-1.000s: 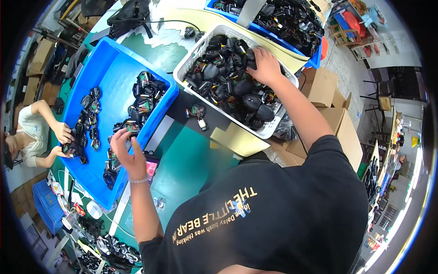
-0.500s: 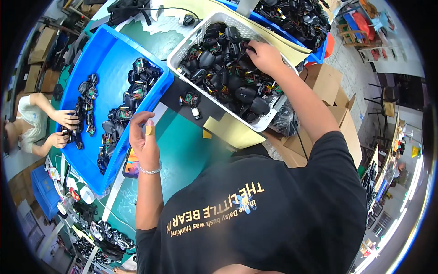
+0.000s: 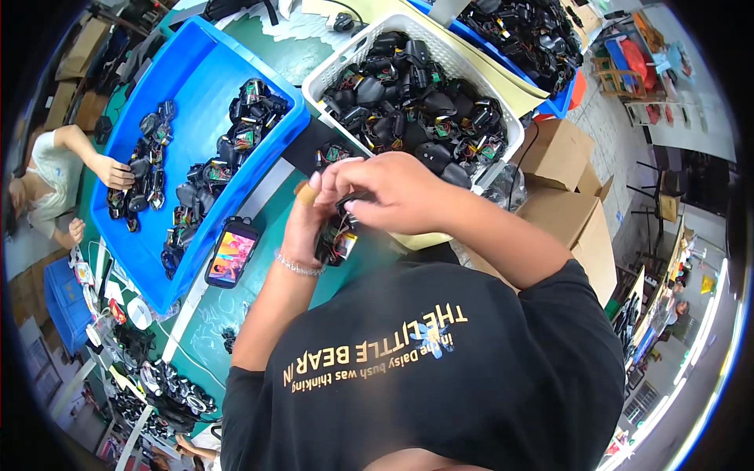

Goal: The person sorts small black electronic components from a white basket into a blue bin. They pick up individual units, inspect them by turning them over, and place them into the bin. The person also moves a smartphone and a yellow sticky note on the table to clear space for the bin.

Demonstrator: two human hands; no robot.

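Observation:
Close in front of my chest, my left hand [image 3: 301, 225] and my right hand [image 3: 397, 188] come together over a black electronic unit [image 3: 339, 242] with loose wires. A tan wrap covers a fingertip of my left hand, whose fingers curl around the unit's far side. My right hand pinches a dark part at its top. The fingers partly hide the unit, so its exact form is unclear. Just beyond the hands, a similar unit with a green circuit board [image 3: 334, 154] lies on the dark mat. Further out stands a white basket [image 3: 514, 135] heaped with such black units.
On the left is a blue tray [image 3: 192, 59] with rows of black units; a co-worker's hand [image 3: 116, 173] touches one row. A phone [image 3: 232, 253] stands beside the tray. Cardboard boxes [image 3: 558, 208] sit to the right, and another full blue bin [image 3: 559, 104] at the back.
My right hand has left the basket and come back to my left hand. A black unit is now between them. The co-worker's one hand has pulled back from the tray's row.

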